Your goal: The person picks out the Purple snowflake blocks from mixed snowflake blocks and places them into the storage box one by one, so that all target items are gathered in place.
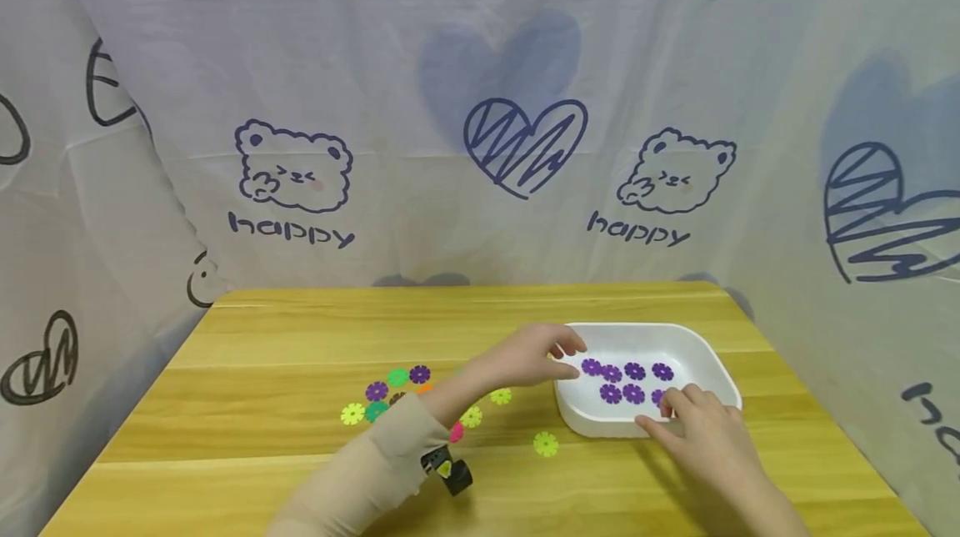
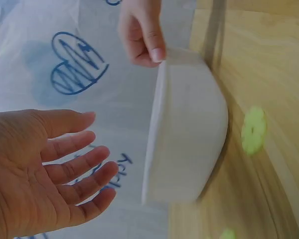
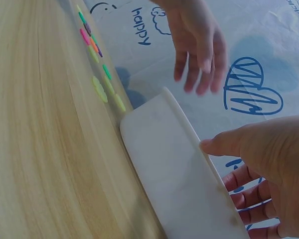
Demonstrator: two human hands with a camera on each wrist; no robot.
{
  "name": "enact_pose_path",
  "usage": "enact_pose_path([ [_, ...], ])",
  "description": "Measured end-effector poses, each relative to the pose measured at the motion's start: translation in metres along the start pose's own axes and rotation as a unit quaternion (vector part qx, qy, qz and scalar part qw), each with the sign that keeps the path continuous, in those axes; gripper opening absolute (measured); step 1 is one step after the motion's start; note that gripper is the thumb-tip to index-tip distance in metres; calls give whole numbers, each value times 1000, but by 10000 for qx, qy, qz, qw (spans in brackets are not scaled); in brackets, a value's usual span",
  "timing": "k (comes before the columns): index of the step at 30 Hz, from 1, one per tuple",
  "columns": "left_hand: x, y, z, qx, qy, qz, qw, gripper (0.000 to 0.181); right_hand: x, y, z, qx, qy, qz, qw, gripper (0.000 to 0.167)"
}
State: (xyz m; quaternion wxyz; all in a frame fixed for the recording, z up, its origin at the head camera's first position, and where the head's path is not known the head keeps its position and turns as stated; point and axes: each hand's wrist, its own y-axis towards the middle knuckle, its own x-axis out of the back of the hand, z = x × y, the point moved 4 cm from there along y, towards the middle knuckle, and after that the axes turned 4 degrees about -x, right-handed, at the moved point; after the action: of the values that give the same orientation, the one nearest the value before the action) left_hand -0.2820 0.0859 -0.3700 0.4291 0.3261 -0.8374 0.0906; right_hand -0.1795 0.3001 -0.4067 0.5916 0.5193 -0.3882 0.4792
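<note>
A white plastic basin (image 1: 705, 353) stands on the right part of the table. Several purple snowflake building discs (image 1: 634, 393) lie flat inside it, roughly in two rows. My left hand (image 1: 528, 353) hovers over the basin's left rim; in the left wrist view its fingers (image 2: 84, 167) are spread and hold nothing. My right hand (image 1: 708, 433) grips the near right rim, thumb (image 3: 222, 143) on the rim's outer side and fingers reaching inside. One purple disc (image 1: 658, 397) is partly covered by the right fingers, and whether they touch it cannot be seen.
Left of the basin, loose discs in several colours lie on the wooden table (image 1: 262, 370), some hidden behind the left forearm. A yellow-green disc (image 1: 546, 444) lies near the basin's front left corner. A black strapped device (image 1: 450, 470) is on the left wrist. Printed cloth (image 1: 405, 187) hangs behind.
</note>
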Motion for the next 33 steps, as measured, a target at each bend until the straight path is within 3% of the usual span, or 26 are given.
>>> enact_pose_path([
  [5, 23, -36, 10, 170, -239, -409, 9987, 31, -1, 0, -1, -24, 23, 3, 10000, 37],
  [11, 42, -76, 33, 332, -261, -892, 9951, 28, -3, -1, -1, -18, 63, 25, 10000, 39],
  [19, 62, -115, 67, 522, -281, -1324, 9894, 27, -2, -1, -1, -23, 62, -31, 10000, 37],
  [25, 67, -128, 109, 484, -485, -1171, 9908, 32, -1, -1, -1, -38, 44, -24, 10000, 36],
  [33, 61, -133, 156, 935, -529, -439, 9932, 39, -1, 0, -1, -32, 34, -37, 10000, 36],
])
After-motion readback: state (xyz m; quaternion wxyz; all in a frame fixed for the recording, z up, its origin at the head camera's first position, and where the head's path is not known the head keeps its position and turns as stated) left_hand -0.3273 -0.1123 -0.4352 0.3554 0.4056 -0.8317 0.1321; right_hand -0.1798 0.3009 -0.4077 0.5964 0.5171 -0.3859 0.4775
